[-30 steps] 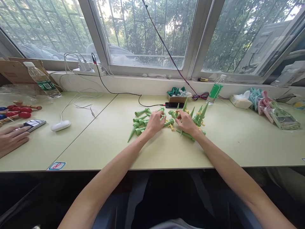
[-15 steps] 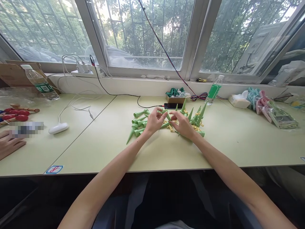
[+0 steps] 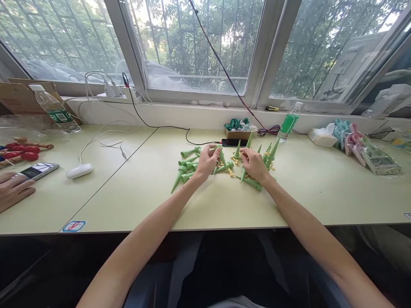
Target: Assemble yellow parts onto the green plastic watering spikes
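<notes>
My left hand (image 3: 207, 162) is closed around a green plastic watering spike (image 3: 222, 156), its narrow end slanting down to the right. Loose green spikes (image 3: 189, 166) lie in a heap to the left of and behind that hand. My right hand (image 3: 254, 164) has its fingers bent and pressed together at the right-hand group of spikes (image 3: 271, 155), some of them standing point up. What its fingertips hold, if anything, is hidden. Small yellow plastic valves (image 3: 230, 172) lie between my hands and among the spikes.
Behind the spikes are a black phone (image 3: 236, 142) on a cable, a small box with green cloth (image 3: 240, 129) and a green-labelled bottle (image 3: 288, 122). Tissues (image 3: 323, 136) and bagged hangers (image 3: 353, 141) lie right. Another person's hand (image 3: 13, 192) rests by a phone at left.
My hands have moved apart. The right hand has gone from the held spike to the right-hand pile, while the left keeps the spike, now tilted point down.
</notes>
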Demonstrator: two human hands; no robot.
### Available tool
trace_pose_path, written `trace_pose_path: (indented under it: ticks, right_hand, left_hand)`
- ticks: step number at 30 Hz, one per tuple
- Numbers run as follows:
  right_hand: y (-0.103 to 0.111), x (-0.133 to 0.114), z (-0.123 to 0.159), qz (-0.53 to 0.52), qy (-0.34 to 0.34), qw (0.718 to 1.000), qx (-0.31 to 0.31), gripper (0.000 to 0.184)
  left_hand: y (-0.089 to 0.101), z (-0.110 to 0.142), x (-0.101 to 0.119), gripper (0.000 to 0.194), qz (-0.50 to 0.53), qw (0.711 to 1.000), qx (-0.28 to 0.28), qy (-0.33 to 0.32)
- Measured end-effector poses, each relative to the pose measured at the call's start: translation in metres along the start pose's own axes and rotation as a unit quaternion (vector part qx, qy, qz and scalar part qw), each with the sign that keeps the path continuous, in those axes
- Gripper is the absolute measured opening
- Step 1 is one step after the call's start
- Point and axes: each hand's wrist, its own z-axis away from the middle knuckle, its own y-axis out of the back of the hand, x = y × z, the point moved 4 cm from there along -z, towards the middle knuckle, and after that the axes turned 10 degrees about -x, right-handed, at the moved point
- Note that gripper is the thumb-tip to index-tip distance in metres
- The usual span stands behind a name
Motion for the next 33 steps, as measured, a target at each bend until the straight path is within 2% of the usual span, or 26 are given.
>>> trace_pose_path:
  ticks: [4,8,11,15,18,22,27,33]
  right_hand:
    - [-0.004,0.003,0.0,0.008,0.002,1.0,-0.019,0.027]
    - [-0.001,-0.002,0.001,0.009,0.008,1.0,-0.02,0.029]
    - [0.01,-0.008,0.002,0.016,0.013,1.0,0.006,0.025]
    - [0.03,-0.007,0.004,0.027,-0.013,0.998,0.061,0.025]
    - [0.039,-0.002,0.005,0.028,-0.024,0.997,0.063,0.026]
    - [0.04,0.006,0.006,0.047,-0.022,0.999,0.001,0.022]
    - [0.033,0.011,0.008,0.106,-0.055,0.989,-0.092,0.021]
    - [0.023,0.015,0.011,0.12,-0.074,0.977,-0.16,0.024]
  left_hand:
    - [-0.004,0.0,-0.001,0.037,0.014,1.0,-0.026,-0.005]
    - [-0.006,0.001,0.0,0.032,0.023,0.999,-0.034,0.009]
    - [-0.007,0.003,0.002,0.027,0.026,0.999,-0.034,0.019]
    - [-0.009,0.003,0.003,0.025,0.035,0.999,-0.031,0.023]
    - [-0.009,0.003,0.004,0.026,0.034,0.999,-0.029,0.029]
    - [-0.01,0.004,0.005,0.025,0.029,0.999,-0.03,0.03]
    - [-0.012,0.005,0.005,0.026,0.03,0.999,-0.033,0.031]
    - [-0.013,0.006,0.006,0.028,0.028,0.999,-0.039,0.026]
